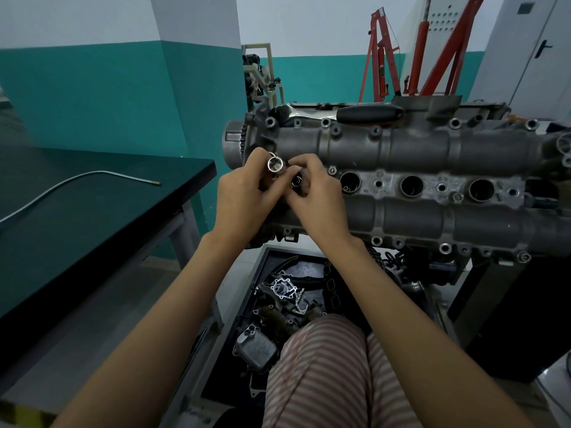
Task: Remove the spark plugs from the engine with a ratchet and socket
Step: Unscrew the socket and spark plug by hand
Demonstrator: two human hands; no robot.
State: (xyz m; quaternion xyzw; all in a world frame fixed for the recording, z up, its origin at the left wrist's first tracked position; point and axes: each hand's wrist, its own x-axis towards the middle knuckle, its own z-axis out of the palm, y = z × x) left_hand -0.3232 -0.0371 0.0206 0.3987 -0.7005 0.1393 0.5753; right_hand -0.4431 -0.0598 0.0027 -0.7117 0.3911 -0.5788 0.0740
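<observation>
The grey engine head (411, 149) lies across the middle, with a row of round spark plug wells (412, 185). My left hand (244, 199) grips a shiny silver socket (275, 164), its open end facing up toward me. My right hand (315, 196) is curled beside it over the leftmost well (297, 182), fingertips pinching something small that I cannot make out. The ratchet (355, 113), chrome with a black handle, lies on the far edge of the engine, untouched.
A dark green workbench (92, 217) stands at the left with a bent metal tube (80, 180) on it. Below the engine a black tray (287, 304) holds loose engine parts. A red engine hoist (414, 50) stands behind.
</observation>
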